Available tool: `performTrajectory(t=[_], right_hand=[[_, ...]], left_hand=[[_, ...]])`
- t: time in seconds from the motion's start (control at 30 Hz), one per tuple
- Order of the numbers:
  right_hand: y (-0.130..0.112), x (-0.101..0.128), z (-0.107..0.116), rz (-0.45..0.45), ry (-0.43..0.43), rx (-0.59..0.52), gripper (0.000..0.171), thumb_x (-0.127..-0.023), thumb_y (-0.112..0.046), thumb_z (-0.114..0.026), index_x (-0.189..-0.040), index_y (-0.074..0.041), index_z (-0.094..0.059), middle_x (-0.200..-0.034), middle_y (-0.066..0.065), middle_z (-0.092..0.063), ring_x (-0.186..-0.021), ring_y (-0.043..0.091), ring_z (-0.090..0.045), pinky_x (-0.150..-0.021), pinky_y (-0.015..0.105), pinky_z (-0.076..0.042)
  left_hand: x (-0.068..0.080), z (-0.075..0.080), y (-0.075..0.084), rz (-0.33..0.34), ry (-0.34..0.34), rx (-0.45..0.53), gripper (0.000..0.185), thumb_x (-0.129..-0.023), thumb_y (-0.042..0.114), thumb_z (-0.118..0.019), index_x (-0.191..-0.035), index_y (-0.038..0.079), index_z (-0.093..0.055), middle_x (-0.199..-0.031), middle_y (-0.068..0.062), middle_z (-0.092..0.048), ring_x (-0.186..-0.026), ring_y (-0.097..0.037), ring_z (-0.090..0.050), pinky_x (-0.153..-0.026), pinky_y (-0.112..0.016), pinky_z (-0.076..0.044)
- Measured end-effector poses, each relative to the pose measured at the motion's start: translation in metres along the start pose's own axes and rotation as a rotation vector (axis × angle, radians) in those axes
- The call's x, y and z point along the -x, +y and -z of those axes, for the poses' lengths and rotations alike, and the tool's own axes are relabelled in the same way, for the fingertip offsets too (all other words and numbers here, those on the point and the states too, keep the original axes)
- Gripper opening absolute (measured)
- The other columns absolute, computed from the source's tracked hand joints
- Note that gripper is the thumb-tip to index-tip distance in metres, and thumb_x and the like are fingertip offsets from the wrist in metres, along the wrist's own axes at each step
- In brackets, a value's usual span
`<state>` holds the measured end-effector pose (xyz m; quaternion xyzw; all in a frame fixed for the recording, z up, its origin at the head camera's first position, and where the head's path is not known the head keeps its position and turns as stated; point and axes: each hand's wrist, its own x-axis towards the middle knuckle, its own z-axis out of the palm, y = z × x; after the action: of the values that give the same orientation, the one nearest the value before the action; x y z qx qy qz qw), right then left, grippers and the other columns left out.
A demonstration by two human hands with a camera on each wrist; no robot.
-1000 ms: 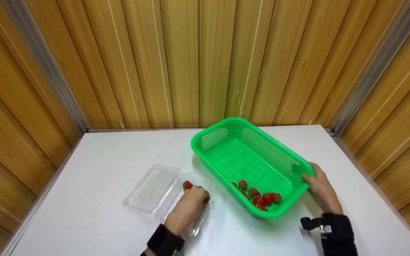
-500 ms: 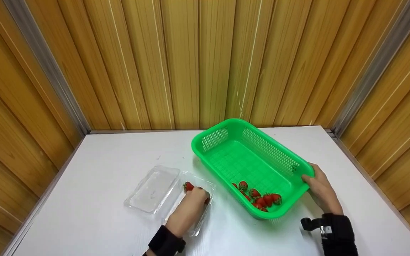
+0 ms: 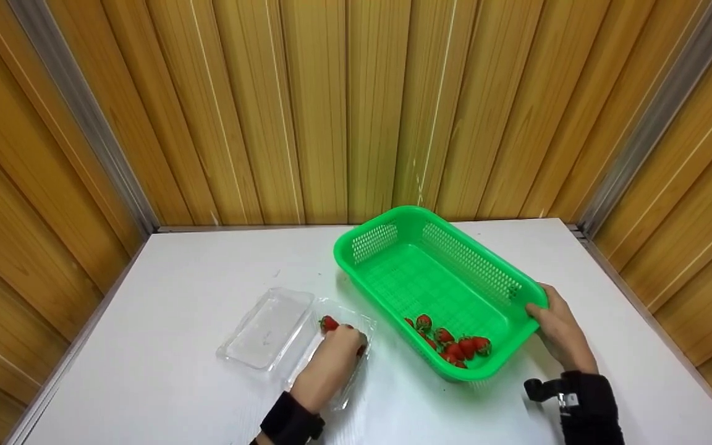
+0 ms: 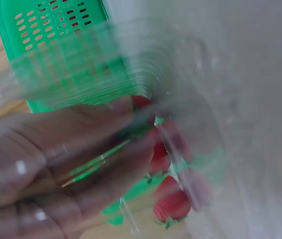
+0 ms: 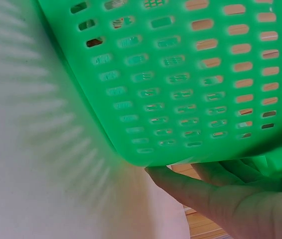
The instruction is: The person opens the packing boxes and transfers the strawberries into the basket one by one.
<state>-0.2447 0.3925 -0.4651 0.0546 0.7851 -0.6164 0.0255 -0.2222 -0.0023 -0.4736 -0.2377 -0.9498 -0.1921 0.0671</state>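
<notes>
My left hand is down in a clear plastic container, fingers bent toward the strawberries there. In the left wrist view its thumb and a finger pinch a strawberry, partly hidden and blurred. Another strawberry lies just beyond the knuckles, and one more red strawberry shows near the container wall. My right hand grips the near right end of a green perforated basket, thumb over the rim and fingers underneath. Several strawberries are gathered along the basket's near side.
The container's clear lid lies spread open on the left, on the white table. Wood-patterned panels wall the table at the back and both sides. The basket's far end comes close to the back panel.
Hardly anything moves. Both hands stay where they were, the left in the container and the right on the basket rim; the whole view shifts very slightly.
</notes>
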Motion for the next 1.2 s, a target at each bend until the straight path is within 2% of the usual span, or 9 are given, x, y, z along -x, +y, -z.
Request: performTrajectory(t=[0.13,0.27,0.37,0.5,0.63,0.83,0.9,1.07,1.2], right_hand=[[-0.001,0.000,-0.001,0.003,0.001,-0.007,0.056,-0.095,-0.003,-0.037,-0.144,0.006,-0.010,-0.136,0.027,-0.027,-0.109,0.026,-0.046,-0.085,0.031,-0.050],[-0.001,0.001,-0.001,0.008,-0.005,-0.011,0.057,-0.095,-0.002,-0.036,-0.145,0.005,-0.009,-0.138,0.027,-0.025,-0.113,0.028,-0.044,-0.086,0.031,-0.049],[0.000,0.001,-0.001,0.006,-0.003,-0.007,0.058,-0.095,-0.002,-0.036,-0.145,0.005,-0.008,-0.138,0.027,-0.025,-0.114,0.029,-0.043,-0.087,0.031,-0.049],[0.000,0.001,-0.001,0.001,0.001,-0.009,0.057,-0.094,-0.002,-0.037,-0.144,0.006,-0.009,-0.138,0.027,-0.025,-0.114,0.029,-0.043,-0.087,0.031,-0.049],[0.000,0.000,-0.001,0.004,0.000,-0.008,0.057,-0.095,-0.002,-0.037,-0.144,0.006,-0.009,-0.137,0.027,-0.025,-0.114,0.029,-0.043,-0.087,0.031,-0.049],[0.000,0.001,0.000,0.012,-0.003,-0.021,0.056,-0.095,-0.002,-0.037,-0.143,0.007,-0.009,-0.136,0.027,-0.026,-0.109,0.025,-0.047,-0.086,0.032,-0.050],[0.000,0.002,0.000,0.015,-0.002,-0.026,0.056,-0.095,-0.002,-0.037,-0.143,0.007,-0.010,-0.135,0.027,-0.027,-0.108,0.024,-0.049,-0.086,0.032,-0.050],[0.000,0.002,0.000,0.021,-0.002,-0.029,0.055,-0.096,-0.003,-0.037,-0.143,0.007,-0.010,-0.136,0.027,-0.027,-0.108,0.023,-0.049,-0.086,0.031,-0.050],[0.000,0.002,0.001,0.026,-0.005,-0.019,0.055,-0.096,-0.002,-0.037,-0.143,0.006,-0.010,-0.136,0.027,-0.027,-0.110,0.024,-0.047,-0.085,0.030,-0.050]], left_hand=[[0.000,0.000,0.000,-0.013,0.012,-0.009,0.044,-0.066,-0.014,-0.056,-0.052,0.019,-0.033,-0.058,0.009,-0.040,-0.054,-0.007,-0.031,-0.044,-0.021,-0.027],[0.000,-0.001,0.000,-0.032,0.039,-0.032,0.040,-0.066,-0.013,-0.060,-0.051,0.018,-0.040,-0.057,0.007,-0.049,-0.055,-0.005,-0.036,-0.045,-0.023,-0.032],[0.000,-0.001,-0.001,-0.036,0.050,-0.022,0.037,-0.065,-0.012,-0.060,-0.051,0.017,-0.043,-0.056,0.008,-0.048,-0.056,-0.005,-0.037,-0.047,-0.023,-0.033],[0.001,0.003,-0.003,-0.035,0.068,0.023,0.030,-0.063,-0.015,-0.057,-0.055,0.013,-0.050,-0.056,0.010,-0.040,-0.055,-0.006,-0.034,-0.049,-0.022,-0.031],[0.001,0.009,-0.004,-0.049,0.107,0.019,0.027,-0.061,-0.017,-0.056,-0.060,0.010,-0.054,-0.056,0.010,-0.032,-0.055,-0.008,-0.030,-0.048,-0.020,-0.027],[0.000,0.023,-0.003,-0.015,0.098,0.044,0.036,-0.065,-0.017,-0.055,-0.059,0.013,-0.036,-0.059,0.008,-0.021,-0.055,-0.010,-0.027,-0.049,-0.021,-0.021],[0.001,0.029,-0.001,-0.001,0.102,0.061,0.036,-0.068,-0.015,-0.058,-0.059,0.013,-0.038,-0.057,0.008,-0.026,-0.054,-0.010,-0.029,-0.048,-0.021,-0.023],[0.002,0.040,0.002,-0.005,0.143,0.061,0.020,-0.072,-0.005,-0.069,-0.064,0.010,-0.059,-0.059,0.005,-0.053,-0.054,-0.008,-0.041,-0.048,-0.022,-0.035],[0.001,0.048,0.007,-0.003,0.137,0.041,0.020,-0.072,-0.002,-0.072,-0.067,0.011,-0.058,-0.059,0.006,-0.051,-0.055,-0.008,-0.043,-0.051,-0.022,-0.036]])
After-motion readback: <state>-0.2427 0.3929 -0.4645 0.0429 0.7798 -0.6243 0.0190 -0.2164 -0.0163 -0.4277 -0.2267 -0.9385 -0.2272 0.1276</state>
